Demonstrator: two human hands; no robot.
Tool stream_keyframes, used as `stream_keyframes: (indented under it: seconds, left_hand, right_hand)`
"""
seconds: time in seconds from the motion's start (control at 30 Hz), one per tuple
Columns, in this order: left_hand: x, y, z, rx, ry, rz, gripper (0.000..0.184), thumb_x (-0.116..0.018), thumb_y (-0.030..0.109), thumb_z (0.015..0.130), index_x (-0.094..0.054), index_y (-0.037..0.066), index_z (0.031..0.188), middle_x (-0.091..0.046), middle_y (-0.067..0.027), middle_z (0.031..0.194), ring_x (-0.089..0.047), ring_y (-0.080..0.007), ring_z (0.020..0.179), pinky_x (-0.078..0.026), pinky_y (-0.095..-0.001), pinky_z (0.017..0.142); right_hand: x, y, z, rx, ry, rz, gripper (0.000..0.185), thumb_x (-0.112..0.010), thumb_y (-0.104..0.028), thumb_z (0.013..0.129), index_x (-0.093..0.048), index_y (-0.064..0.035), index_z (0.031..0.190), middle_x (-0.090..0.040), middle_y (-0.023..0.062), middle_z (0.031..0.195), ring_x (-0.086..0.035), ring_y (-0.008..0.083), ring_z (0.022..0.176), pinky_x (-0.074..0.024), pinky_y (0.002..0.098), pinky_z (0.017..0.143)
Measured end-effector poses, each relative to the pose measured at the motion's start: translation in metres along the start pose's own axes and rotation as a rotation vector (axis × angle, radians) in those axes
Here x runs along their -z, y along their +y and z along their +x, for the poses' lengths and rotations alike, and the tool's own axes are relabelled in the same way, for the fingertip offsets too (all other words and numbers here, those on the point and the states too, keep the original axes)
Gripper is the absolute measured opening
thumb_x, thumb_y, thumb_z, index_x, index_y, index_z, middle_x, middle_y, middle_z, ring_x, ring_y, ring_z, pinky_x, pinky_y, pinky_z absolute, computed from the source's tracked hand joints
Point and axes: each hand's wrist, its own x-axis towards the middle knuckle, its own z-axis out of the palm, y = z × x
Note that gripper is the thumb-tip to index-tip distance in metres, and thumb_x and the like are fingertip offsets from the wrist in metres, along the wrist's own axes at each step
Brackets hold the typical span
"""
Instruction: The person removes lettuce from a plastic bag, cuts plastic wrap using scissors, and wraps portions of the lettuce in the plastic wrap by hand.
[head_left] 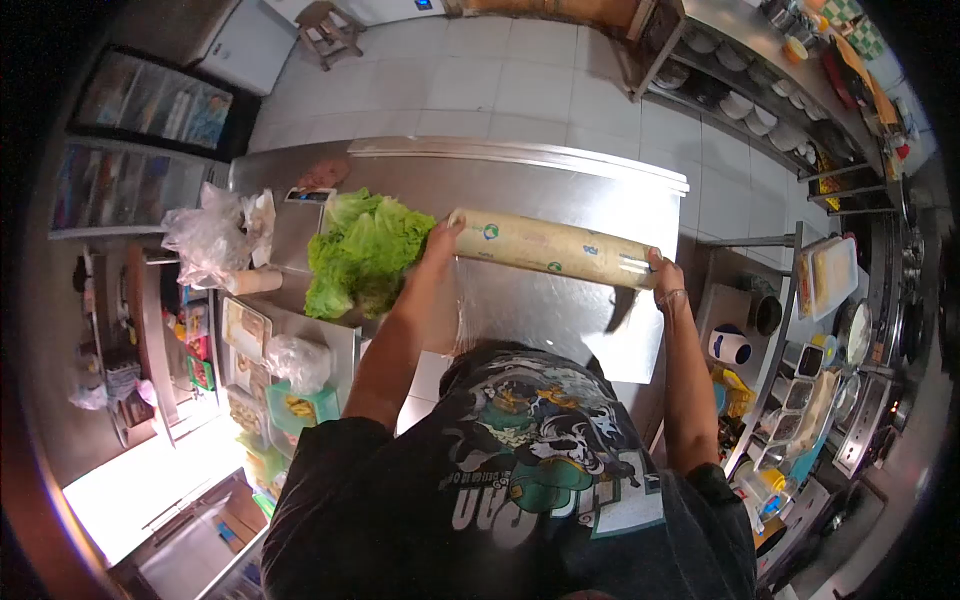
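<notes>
A long roll of cling film (555, 246) is held level over the steel table (410, 165), its pale core showing printed marks. My left hand (446, 237) is closed around the roll's left end. At the opposite end, my right hand (666, 273) grips it with the fingers wrapped over. A clear, shiny sheet seems to hang from the roll toward my body, though glare hides its edges. Just left of my left hand lies a heap of green lettuce (365, 250) on the table.
A crumpled plastic bag (210, 235) and a smaller roll (253, 280) sit at the table's left. Nearer me is a green container (300, 408). Pot shelves (740, 75) stand back right. Lidded containers (828, 277) and a stove (862, 425) line the right side.
</notes>
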Motion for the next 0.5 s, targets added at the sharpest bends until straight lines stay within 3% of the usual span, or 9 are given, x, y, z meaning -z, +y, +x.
stream_keyframes:
  seconds: [0.1,0.17,0.2,0.23,0.3,0.37,0.4,0.43,0.5]
  left_hand:
    - [-0.018,0.033,-0.005,0.097,0.098,-0.116,0.043,-0.066,0.014,0.092,-0.054,0.002,0.131,-0.064,-0.0058,0.118,-0.058,-0.0167,0.106,-0.044,-0.0319,0.095]
    - [-0.012,0.016,0.025,-0.138,-0.040,-0.140,0.039,-0.069,0.012,0.088,-0.057,0.004,0.124,-0.066,-0.0048,0.110,-0.060,-0.0173,0.101,-0.046,-0.0325,0.091]
    - [-0.008,0.004,0.045,-0.133,-0.039,-0.140,0.039,-0.069,0.012,0.088,-0.057,0.004,0.124,-0.066,-0.0048,0.110,-0.060,-0.0173,0.101,-0.046,-0.0325,0.091]
    - [-0.005,-0.006,0.070,-0.217,-0.022,-0.035,0.040,-0.072,0.012,0.085,-0.058,0.004,0.121,-0.067,-0.0066,0.107,-0.062,-0.0199,0.101,-0.047,-0.0339,0.091]
    - [-0.005,-0.004,0.084,-0.298,0.003,0.072,0.041,-0.075,0.013,0.082,-0.059,0.004,0.119,-0.067,-0.0084,0.104,-0.063,-0.0226,0.101,-0.047,-0.0352,0.090]
    - [-0.010,0.021,0.080,-0.511,0.115,0.597,0.049,-0.081,0.017,0.076,-0.058,0.003,0.117,-0.067,-0.0142,0.107,-0.063,-0.0294,0.105,-0.047,-0.0388,0.093]
    - [-0.009,0.023,0.084,-0.514,0.113,0.690,0.052,-0.081,0.019,0.076,-0.056,0.003,0.119,-0.065,-0.0170,0.111,-0.061,-0.0319,0.108,-0.046,-0.0407,0.095]
    - [-0.006,0.022,0.091,-0.513,0.119,0.786,0.055,-0.081,0.021,0.075,-0.055,0.003,0.120,-0.063,-0.0197,0.116,-0.060,-0.0345,0.112,-0.045,-0.0427,0.098]
    - [-0.011,0.015,0.089,-0.540,0.159,0.625,0.068,-0.083,0.022,0.073,-0.049,0.001,0.128,-0.055,-0.0232,0.128,-0.052,-0.0372,0.121,-0.042,-0.0445,0.102]
  right_hand:
    - [-0.006,-0.003,-0.008,0.227,-0.004,-0.085,0.041,-0.068,-0.029,0.092,-0.060,0.0071,0.112,-0.064,0.0102,0.102,-0.058,0.0178,0.095,-0.0466,0.0304,0.086]
    - [-0.008,0.006,0.003,0.284,0.049,-0.092,0.039,-0.069,-0.028,0.091,-0.060,0.0034,0.111,-0.064,0.0078,0.101,-0.056,0.0153,0.094,-0.0449,0.0295,0.086]
    - [-0.007,0.008,0.009,0.411,0.024,-0.150,0.037,-0.069,-0.026,0.091,-0.059,0.0023,0.112,-0.064,0.0068,0.101,-0.056,0.0147,0.094,-0.0452,0.0301,0.086]
    - [-0.007,0.007,0.014,0.543,-0.002,-0.206,0.035,-0.068,-0.025,0.092,-0.058,0.0013,0.112,-0.064,0.0058,0.101,-0.055,0.0141,0.094,-0.0455,0.0307,0.086]
    - [-0.003,-0.008,0.013,0.549,0.057,-0.414,0.033,-0.069,-0.021,0.091,-0.057,-0.0002,0.113,-0.065,0.0082,0.103,-0.057,0.0153,0.095,-0.0467,0.0324,0.085]
    - [-0.010,-0.023,0.019,0.644,0.271,-1.010,0.034,-0.070,-0.017,0.088,-0.056,0.0011,0.113,-0.066,0.0116,0.104,-0.059,0.0171,0.097,-0.0492,0.0336,0.083]
    - [0.006,-0.006,0.054,0.683,0.138,-0.816,0.037,-0.071,-0.018,0.085,-0.056,0.0018,0.112,-0.065,0.0152,0.104,-0.061,0.0219,0.096,-0.0508,0.0375,0.081]
    - [0.004,-0.012,0.053,0.889,0.130,-0.899,0.037,-0.071,-0.016,0.085,-0.056,0.0019,0.113,-0.063,0.0158,0.106,-0.060,0.0254,0.096,-0.0512,0.0384,0.080]
    - [-0.015,-0.026,0.037,0.747,0.131,-0.719,0.041,-0.070,-0.009,0.085,-0.052,0.0013,0.121,-0.059,0.0167,0.113,-0.060,0.0268,0.100,-0.0507,0.0366,0.084]
